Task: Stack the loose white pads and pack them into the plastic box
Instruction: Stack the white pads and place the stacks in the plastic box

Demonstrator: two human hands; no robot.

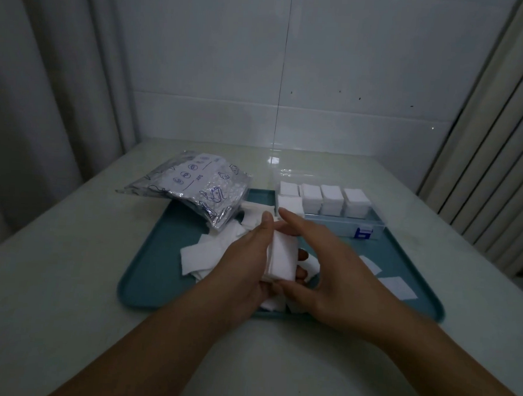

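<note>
My left hand [245, 257] grips a thick stack of white pads [282, 259] above the middle of the teal tray [147, 270], thumb on top and fingertips showing past the stack's right side. My right hand [320, 261] lies against the stack's right side with fingers nearly straight, index fingertip at its far end, thumb at its near end. Loose white pads [202, 255] lie scattered on the tray left of my hands, and two more loose pads [398, 286] lie at the right. The clear plastic box [370, 227] at the tray's back right holds several pad stacks [330, 198].
A crumpled silver printed bag [194, 185] lies on the tray's back left corner and hangs over onto the pale table [69, 248]. A tiled wall stands behind, a curtain at the left, a ribbed panel at the right.
</note>
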